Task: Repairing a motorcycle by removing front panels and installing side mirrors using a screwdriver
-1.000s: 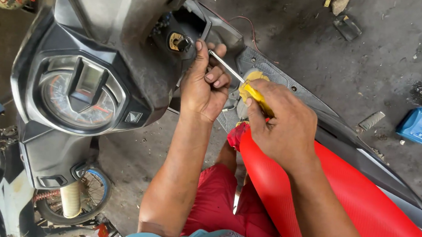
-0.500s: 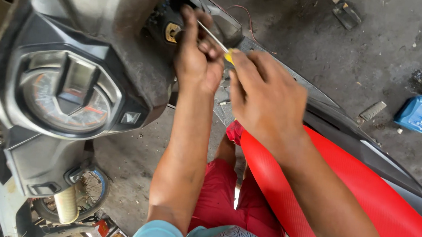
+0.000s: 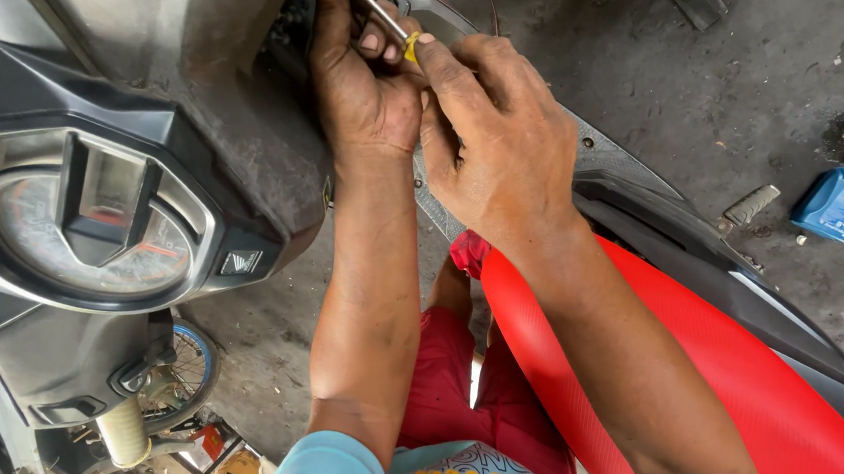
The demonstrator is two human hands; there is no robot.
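Note:
I look down on a scooter's dark front panel (image 3: 204, 69) with its round instrument cluster (image 3: 82, 220) at the left. My right hand (image 3: 500, 143) grips a yellow-handled screwdriver (image 3: 412, 46), most of the handle hidden in the fist. Its metal shaft (image 3: 370, 7) runs up and left toward the top edge of the panel. My left hand (image 3: 359, 82) is closed around the shaft near its tip, pressed against the panel. The tip itself is hidden behind my fingers.
The scooter's red seat (image 3: 731, 392) stretches across the lower right, with grey-black body trim (image 3: 664, 226) above it. A blue oil bottle (image 3: 840, 198) and a small foot-peg-like part (image 3: 751, 203) lie on the stained concrete floor. Another wheel (image 3: 181, 369) shows at lower left.
Both hands with the screwdriver have risen toward the top of the view and the scooter's panel looms larger; the yellow handle is now mostly covered by my right hand.

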